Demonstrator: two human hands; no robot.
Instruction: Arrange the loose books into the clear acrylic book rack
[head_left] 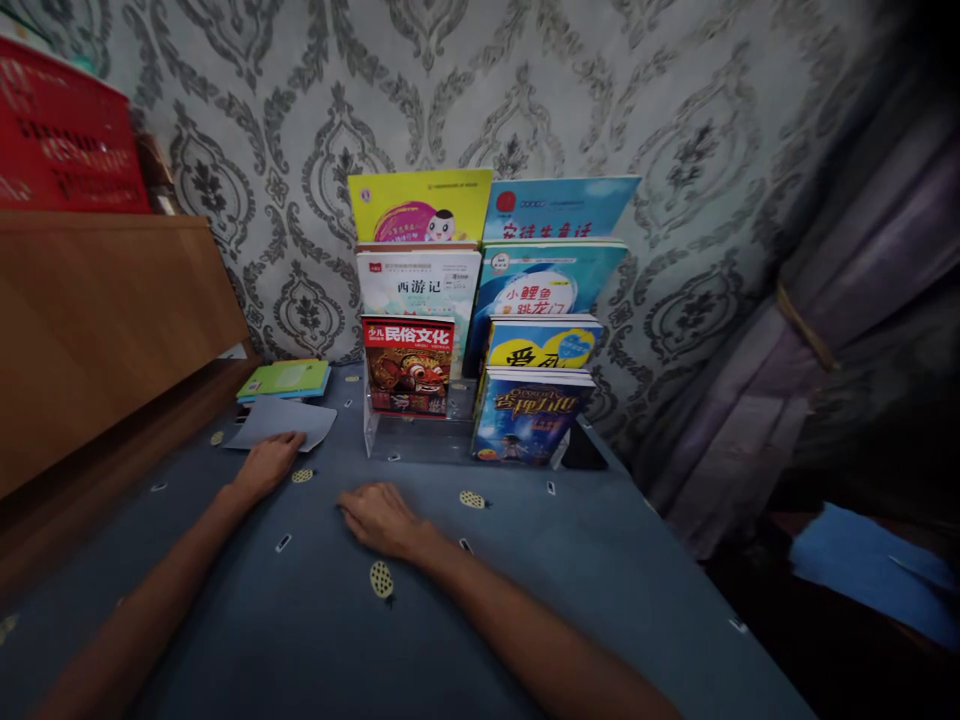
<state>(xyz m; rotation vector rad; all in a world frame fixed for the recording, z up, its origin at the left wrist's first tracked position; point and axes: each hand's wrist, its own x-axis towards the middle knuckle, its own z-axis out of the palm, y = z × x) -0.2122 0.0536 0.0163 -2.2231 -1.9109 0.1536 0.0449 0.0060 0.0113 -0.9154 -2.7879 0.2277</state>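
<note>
My left hand (268,466) rests at the near edge of a pale grey sheet (279,422), its fingers closed on it. Whether the sheet is paper or cloth I cannot tell. Just behind it lies a small stack of books with a green cover (285,378) on top. My right hand (381,518) lies on the blue tablecloth (315,600) with its fingers curled in and nothing visible in them. Beyond it stands a clear tiered book rack (420,438). A red-covered book (409,370) fills its lower left front, and a dark blue book (531,418) its lower right front.
Taller books stand behind in the rack, among them a yellow one (420,205) and a blue one (562,205). On the left, a wooden cabinet (112,320) carries a red basket (67,130). A purple curtain (840,330) hangs at right, near a blue cloth-like item (870,570).
</note>
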